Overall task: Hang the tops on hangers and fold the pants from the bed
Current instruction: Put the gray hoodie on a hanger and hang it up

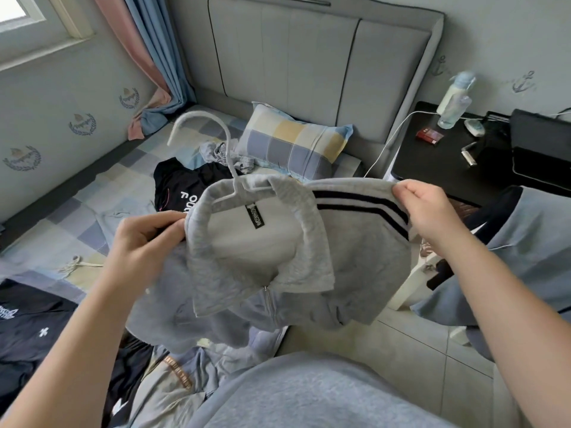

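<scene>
A grey zip-up top (361, 261) with a wide collar and two dark stripes on its shoulder is held up in front of me over the bed's edge. A white hanger (216, 140) sits inside its neck, hook pointing up and left. My left hand (148, 239) pinches the top's left shoulder. My right hand (429, 211) grips the striped right shoulder. On the bed lie a black printed top (179, 186), a dark garment (27, 332) at the lower left and more crumpled clothes (173, 375) near my body.
A checked pillow (293, 146) leans at the padded headboard (309, 63). A black nightstand (457, 159) on the right carries a bottle (454, 100), a red box and small items. Grey clothing (519, 251) hangs at the right. Tiled floor (432, 350) lies below.
</scene>
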{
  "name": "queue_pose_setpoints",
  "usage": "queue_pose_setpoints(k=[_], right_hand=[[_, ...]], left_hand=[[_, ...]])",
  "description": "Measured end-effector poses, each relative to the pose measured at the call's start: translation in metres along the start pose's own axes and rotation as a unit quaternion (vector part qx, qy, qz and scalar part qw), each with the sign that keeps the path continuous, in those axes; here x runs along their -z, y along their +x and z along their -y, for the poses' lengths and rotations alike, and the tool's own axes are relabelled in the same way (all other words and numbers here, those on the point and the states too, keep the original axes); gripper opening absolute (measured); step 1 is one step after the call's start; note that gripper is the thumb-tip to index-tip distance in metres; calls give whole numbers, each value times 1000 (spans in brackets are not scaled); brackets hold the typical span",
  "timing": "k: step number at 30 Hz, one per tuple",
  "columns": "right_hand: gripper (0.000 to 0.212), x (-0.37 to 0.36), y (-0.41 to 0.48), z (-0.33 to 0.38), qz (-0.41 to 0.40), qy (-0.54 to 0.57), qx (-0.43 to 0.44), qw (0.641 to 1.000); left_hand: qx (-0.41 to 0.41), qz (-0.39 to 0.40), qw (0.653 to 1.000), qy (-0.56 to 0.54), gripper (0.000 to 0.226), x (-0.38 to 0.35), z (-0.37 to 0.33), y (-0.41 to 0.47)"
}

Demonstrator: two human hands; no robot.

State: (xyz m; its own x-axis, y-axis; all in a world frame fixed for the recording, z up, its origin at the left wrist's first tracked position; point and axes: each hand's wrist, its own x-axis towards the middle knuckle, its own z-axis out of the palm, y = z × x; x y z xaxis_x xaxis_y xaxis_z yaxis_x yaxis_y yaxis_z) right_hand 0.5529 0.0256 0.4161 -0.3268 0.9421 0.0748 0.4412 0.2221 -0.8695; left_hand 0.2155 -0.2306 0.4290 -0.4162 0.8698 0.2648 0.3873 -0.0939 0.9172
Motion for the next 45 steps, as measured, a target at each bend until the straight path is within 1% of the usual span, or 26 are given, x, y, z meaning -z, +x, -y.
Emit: queue_pose_setpoints(k=[2, 3, 4, 6, 8, 10, 12, 14, 15, 16, 17, 18, 20, 21, 22, 23, 25, 27, 29, 30, 32, 33, 37, 40, 42, 45], right_hand=[[28, -9, 6, 3, 33, -88, 11, 996], [25, -14, 7, 2, 40, -114, 15, 993], [23, -18, 6, 1, 34, -117, 14, 992], [25, -20, -5, 4, 8, -58, 32, 998], [22, -19, -21, 9, 16, -3, 86, 996], [21, -18, -39, 10, 52, -26, 141, 988], [24, -17, -52, 5, 49, -111, 195, 973], [19, -15, -60, 2, 25, -186, 226, 956], [20, -13, -65, 0, 15, -201, 239, 950], [27, -10, -71, -2, 6, -207, 242, 948], [34, -5, -77, -5, -4, -207, 237, 949], [35, 1, -84, -8, -19, -205, 233, 951], [24, 17, -98, -17, -57, -210, 237, 947], [20, 26, -106, -23, -78, -217, 246, 941], [20, 36, -113, -28, -99, -224, 255, 936], [24, 48, -121, -34, -117, -230, 258, 931], [34, 73, -135, -43, -137, -228, 238, 934], [36, 104, -151, -49, -131, -193, 181, 955], [42, 142, -167, -53, -89, -120, 91, 985], [44, 168, -180, -57, -67, -92, 48, 992], [46, 205, -191, -63, -23, -52, -10, 998], [46, 228, -203, -66, -27, -47, -31, 998], [46, 307, -250, -83, -94, -73, -55, 991], [42, 355, -282, -97, -161, -76, -73, 981], [38, 385, -302, -105, -189, -97, -85, 974], [39, 422, -331, -115, -222, -115, -107, 962]], left_hand=[[3, 19, 999, -43, 14, -4, -4, 3], [10, 31, 998, -50, 15, -6, -4, 4], [18, 37, 998, -54, 16, -8, -4, 5], [30, 34, 997, -60, 18, -9, -2, 6], [45, 18, 996, -71, 19, -10, 1, 7], [48, 17, 996, -78, 18, -12, 3, 9], [48, 25, 996, -74, 20, -17, 5, 12], [52, 34, 996, -57, 37, -27, 8, 18], [52, 45, 997, -46, 47, -34, 8, 21], [49, 59, 996, -35, 54, -43, 8, 24], [45, 76, 996, -24, 57, -52, 6, 27], [42, 91, 995, -16, 53, -63, 3, 30], [34, 109, 993, -6, 36, -83, -2, 36], [26, 120, 992, -2, 31, -94, -6, 39], [17, 135, 991, 0, 31, -105, -11, 41], [11, 153, 988, -1, 32, -118, -15, 44], [1, 188, 982, -5, 30, -146, -27, 50], [-15, 220, 975, -8, 29, -179, -40, 54], [-36, 251, 967, -21, 31, -214, -58, 55], [-47, 269, 961, -31, 33, -239, -68, 53], [-67, 286, 955, -47, 40, -269, -82, 51], [-78, 305, 948, -52, 44, -291, -90, 48], [-126, 385, 913, -49, 52, -373, -134, 38], [-174, 442, 879, -41, 43, -433, -171, 32], [-181, 468, 864, -51, 39, -471, -193, 25], [-178, 501, 843, -80, 37, -523, -220, 15]])
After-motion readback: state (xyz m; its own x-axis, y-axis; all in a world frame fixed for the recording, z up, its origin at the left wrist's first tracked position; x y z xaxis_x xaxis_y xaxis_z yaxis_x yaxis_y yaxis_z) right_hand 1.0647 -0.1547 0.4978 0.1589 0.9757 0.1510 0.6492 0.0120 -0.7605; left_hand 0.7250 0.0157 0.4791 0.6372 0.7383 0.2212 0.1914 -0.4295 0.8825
